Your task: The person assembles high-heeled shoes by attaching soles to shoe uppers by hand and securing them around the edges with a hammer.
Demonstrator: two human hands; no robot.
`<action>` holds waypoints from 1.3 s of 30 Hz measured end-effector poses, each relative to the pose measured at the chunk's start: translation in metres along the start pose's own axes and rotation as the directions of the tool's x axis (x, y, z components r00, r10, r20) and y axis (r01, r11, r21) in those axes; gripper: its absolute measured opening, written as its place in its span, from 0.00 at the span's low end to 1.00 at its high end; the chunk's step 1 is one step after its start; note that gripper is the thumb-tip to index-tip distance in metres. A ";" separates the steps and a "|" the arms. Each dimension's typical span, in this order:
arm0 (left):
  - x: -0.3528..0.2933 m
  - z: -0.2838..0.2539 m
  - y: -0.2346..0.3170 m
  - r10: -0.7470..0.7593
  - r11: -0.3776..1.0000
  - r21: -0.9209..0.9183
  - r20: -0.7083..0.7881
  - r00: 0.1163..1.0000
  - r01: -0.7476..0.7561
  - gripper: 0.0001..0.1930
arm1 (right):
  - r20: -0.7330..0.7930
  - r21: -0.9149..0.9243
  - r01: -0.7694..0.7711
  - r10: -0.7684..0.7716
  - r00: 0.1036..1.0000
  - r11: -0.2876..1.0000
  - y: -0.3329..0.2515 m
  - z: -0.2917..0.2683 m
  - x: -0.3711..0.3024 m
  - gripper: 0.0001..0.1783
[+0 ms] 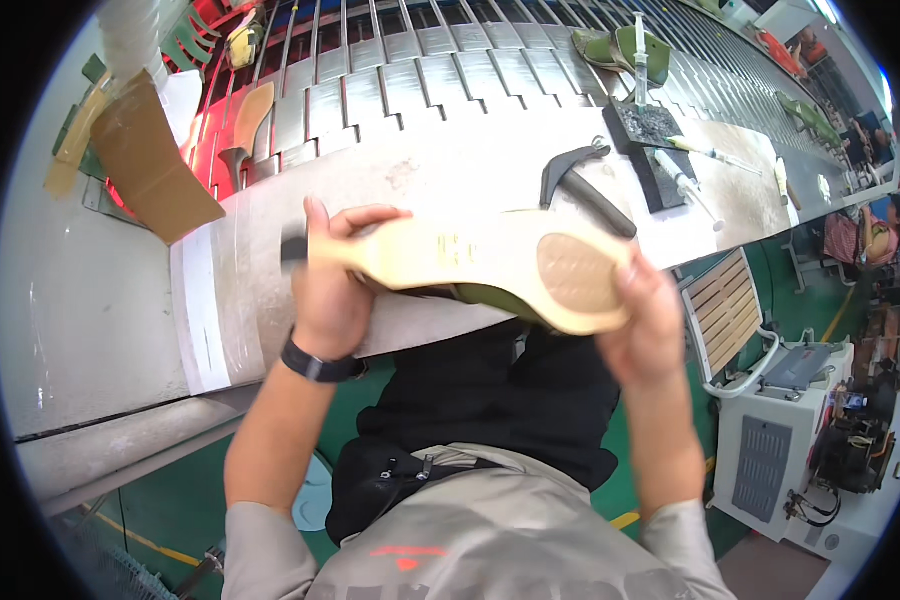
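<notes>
Between the fingers (pixel 375 214) of the left hand (pixel 332 300), closed around the heel end, and those of the right hand (pixel 651 318), clasping the toe end, held a cream-soled green shoe (pixel 470 255), sole up, with a hammer (pixel 600 205) lying on the worktable (pixel 255 275) beyond the right-hand fingers.

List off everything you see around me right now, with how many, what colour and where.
footwear piece: one, tan sole with green beneath, between both hands
hammer: one, dark, on worktable beyond the footwear piece
syringes: at least three, clear, around the blocks
blocks: two, black, right on worktable
worktable: one, whitish, ahead
cardboard: one, brown, left
conveyor: one, silvery, far side
slatted panel: one, wooden brown, right
machine: one, off-white, lower right
people: several, background right, count unclear
wristband: one, black, left wrist
left hand: one, bare, at narrow end
right hand: one, bare, at wide end
</notes>
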State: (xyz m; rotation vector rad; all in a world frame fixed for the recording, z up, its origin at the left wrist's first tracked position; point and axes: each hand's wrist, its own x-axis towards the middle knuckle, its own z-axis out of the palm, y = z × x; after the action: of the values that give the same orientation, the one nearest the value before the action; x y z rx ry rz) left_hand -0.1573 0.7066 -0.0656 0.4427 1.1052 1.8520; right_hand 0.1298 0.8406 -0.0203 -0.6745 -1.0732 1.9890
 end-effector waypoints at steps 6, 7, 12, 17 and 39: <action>0.054 0.020 0.027 0.283 0.818 0.455 0.213 0.935 -0.351 0.41 | 0.044 -0.149 -0.208 0.216 0.975 0.967 0.053 0.016 -0.058 0.21; 0.060 0.026 0.037 0.254 0.804 0.452 0.327 0.910 -0.386 0.44 | 0.118 -0.525 0.042 0.024 0.993 0.850 0.050 0.023 -0.048 0.23; 0.059 0.052 0.031 0.325 0.689 0.429 0.537 0.778 -0.584 0.45 | 0.391 -0.726 0.447 -0.220 0.893 0.523 -0.009 0.082 0.010 0.35; 0.060 0.040 0.025 0.322 0.714 0.411 0.527 0.787 -0.567 0.48 | 0.551 -0.745 0.565 -0.150 0.821 0.354 -0.036 0.129 0.049 0.28; 0.060 0.041 0.025 0.366 0.709 0.393 0.505 0.782 -0.586 0.46 | 0.662 -0.619 0.785 -0.547 0.512 -0.015 0.021 0.108 0.035 0.22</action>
State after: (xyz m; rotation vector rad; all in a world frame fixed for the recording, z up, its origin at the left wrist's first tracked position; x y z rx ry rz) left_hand -0.1737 0.7732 -0.0313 1.5082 1.2890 1.7340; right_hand 0.0226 0.8127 0.0136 -0.2296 -2.1516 0.4083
